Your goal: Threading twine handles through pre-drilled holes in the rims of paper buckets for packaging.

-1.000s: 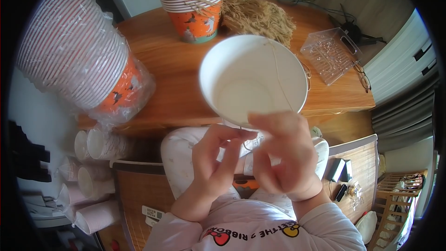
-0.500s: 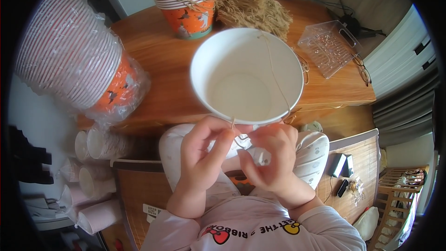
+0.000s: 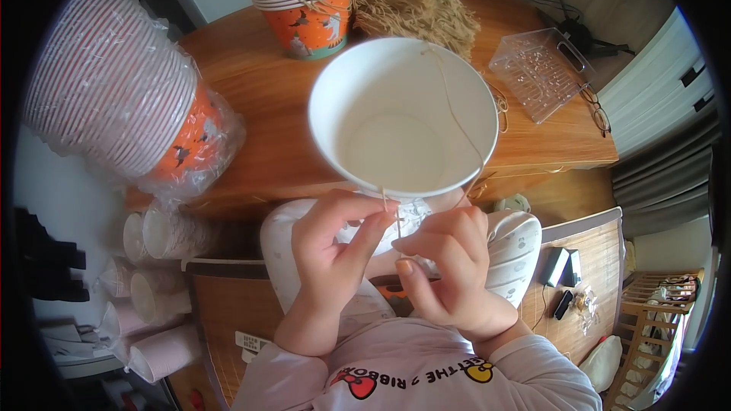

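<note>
A white-lined paper bucket (image 3: pixel 400 125) stands tilted toward me at the table's near edge, just beyond my hands. A thin tan cord (image 3: pixel 449 103) comes through its far rim, hangs across the inside and passes over the right side of the rim. At the near rim, my left hand (image 3: pixel 331 240) is closed, thumb and index finger pinching the cord where it leaves the bucket. Close beside it, my right hand (image 3: pixel 453 259) is closed too, its fingertips gripping a short cord length that runs down from the left fingers.
Behind the bucket are a stack of orange-patterned buckets (image 3: pixel 308 27) with cords and a heap of tan cords (image 3: pixel 415 15). A plastic-wrapped bucket stack (image 3: pixel 129 99) leans at left. A clear plastic tray (image 3: pixel 537 80) and glasses (image 3: pixel 598 113) lie at right.
My right hand has drawn slightly down and away from my left, and the cord between them now runs straighter. The bucket has shifted a little farther away.
</note>
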`<control>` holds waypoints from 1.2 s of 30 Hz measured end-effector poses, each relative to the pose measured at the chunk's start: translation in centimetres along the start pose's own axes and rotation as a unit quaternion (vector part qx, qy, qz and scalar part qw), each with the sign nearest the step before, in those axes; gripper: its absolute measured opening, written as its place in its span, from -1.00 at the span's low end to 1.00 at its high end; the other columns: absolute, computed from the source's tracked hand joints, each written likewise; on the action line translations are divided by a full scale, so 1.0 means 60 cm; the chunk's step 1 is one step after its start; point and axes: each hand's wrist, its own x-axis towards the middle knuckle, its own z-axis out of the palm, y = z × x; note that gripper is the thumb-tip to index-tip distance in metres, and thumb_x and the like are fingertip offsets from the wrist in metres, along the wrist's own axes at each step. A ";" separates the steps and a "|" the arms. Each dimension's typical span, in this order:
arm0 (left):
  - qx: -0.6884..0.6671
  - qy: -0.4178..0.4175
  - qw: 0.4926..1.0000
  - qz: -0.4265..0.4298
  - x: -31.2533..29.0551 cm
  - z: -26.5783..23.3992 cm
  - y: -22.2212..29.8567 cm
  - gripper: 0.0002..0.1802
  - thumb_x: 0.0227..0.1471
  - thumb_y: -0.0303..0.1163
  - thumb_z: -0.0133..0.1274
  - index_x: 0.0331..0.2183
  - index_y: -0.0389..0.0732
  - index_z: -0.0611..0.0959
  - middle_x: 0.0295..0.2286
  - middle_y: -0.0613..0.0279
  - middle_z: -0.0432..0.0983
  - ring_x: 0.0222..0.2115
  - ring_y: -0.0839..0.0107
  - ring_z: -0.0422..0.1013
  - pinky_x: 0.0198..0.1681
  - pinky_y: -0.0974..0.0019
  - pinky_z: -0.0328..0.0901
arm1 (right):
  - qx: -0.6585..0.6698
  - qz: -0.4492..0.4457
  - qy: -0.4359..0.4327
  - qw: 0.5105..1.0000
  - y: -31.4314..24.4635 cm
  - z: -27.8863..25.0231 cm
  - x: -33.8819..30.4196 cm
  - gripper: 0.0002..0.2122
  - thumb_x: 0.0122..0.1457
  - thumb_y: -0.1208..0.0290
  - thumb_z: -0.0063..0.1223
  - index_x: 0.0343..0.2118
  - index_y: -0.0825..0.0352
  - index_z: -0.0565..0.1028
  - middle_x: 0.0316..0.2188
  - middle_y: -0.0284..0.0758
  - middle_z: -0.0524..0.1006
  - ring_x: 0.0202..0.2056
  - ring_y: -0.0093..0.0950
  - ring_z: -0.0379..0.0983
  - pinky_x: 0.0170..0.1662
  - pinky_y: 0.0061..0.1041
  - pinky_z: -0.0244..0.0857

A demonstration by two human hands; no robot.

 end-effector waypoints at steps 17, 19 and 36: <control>-0.306 0.001 0.936 -0.172 0.000 -0.002 0.002 -0.83 0.01 -0.71 0.14 -0.30 -0.32 0.59 -0.35 0.21 0.58 -0.34 0.52 0.52 -0.22 0.48 0.38 | 0.048 -0.020 0.112 0.992 0.021 0.024 -0.009 -0.51 -0.20 0.61 0.43 -0.16 0.31 0.43 -0.17 -0.32 0.60 -0.34 -0.45 0.33 -0.29 -0.52 0.23; -0.281 -0.012 0.947 -0.158 -0.001 -0.007 -0.002 -0.84 0.02 -0.70 0.13 -0.29 -0.32 0.59 -0.34 0.21 0.57 -0.34 0.53 0.51 -0.21 0.48 0.37 | 0.074 -0.017 0.123 0.990 0.016 0.026 -0.005 -0.54 -0.20 0.63 0.43 -0.18 0.31 0.46 -0.23 -0.38 0.60 -0.39 -0.50 0.30 -0.35 -0.57 0.21; -0.348 -0.053 0.930 -0.111 -0.008 -0.019 -0.028 -0.82 0.04 -0.72 0.10 -0.26 -0.35 0.55 -0.28 0.14 0.54 -0.24 0.43 0.52 -0.17 0.45 0.42 | -0.028 0.011 0.097 0.995 -0.015 0.030 0.016 -0.67 -0.21 0.55 0.46 -0.30 0.20 0.63 -0.47 -0.52 0.38 -0.44 -0.57 0.23 -0.35 -0.59 0.06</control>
